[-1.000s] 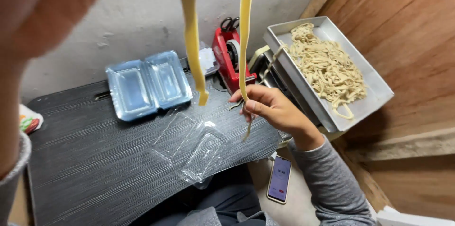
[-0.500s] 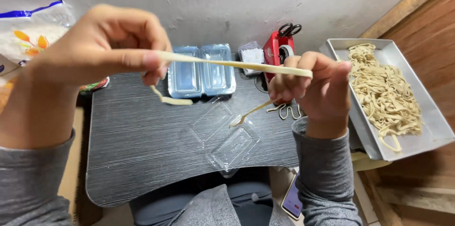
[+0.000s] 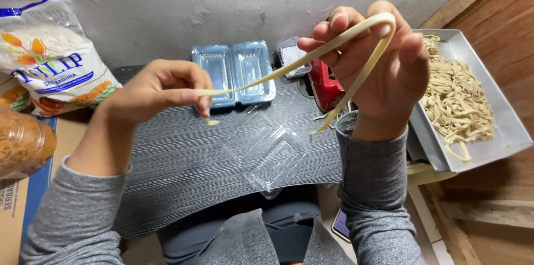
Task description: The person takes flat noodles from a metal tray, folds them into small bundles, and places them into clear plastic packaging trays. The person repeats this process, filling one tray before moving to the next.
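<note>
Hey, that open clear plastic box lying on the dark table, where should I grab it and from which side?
Probably take the clear box at its near corner, the one that overhangs the table edge toward the lap. Come from below and in front, pinching that thin rim. It lies flat and open, so other edges give fingers little purchase.

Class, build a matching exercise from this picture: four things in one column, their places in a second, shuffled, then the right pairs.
1. noodle strip
2. open clear container
3. metal tray
4. printed bag

A. far left, against the wall
B. stretched between left hand and right hand
C. right of the table, holding noodles
D. on the dark table, in the middle

1-B, 2-D, 3-C, 4-A
</note>
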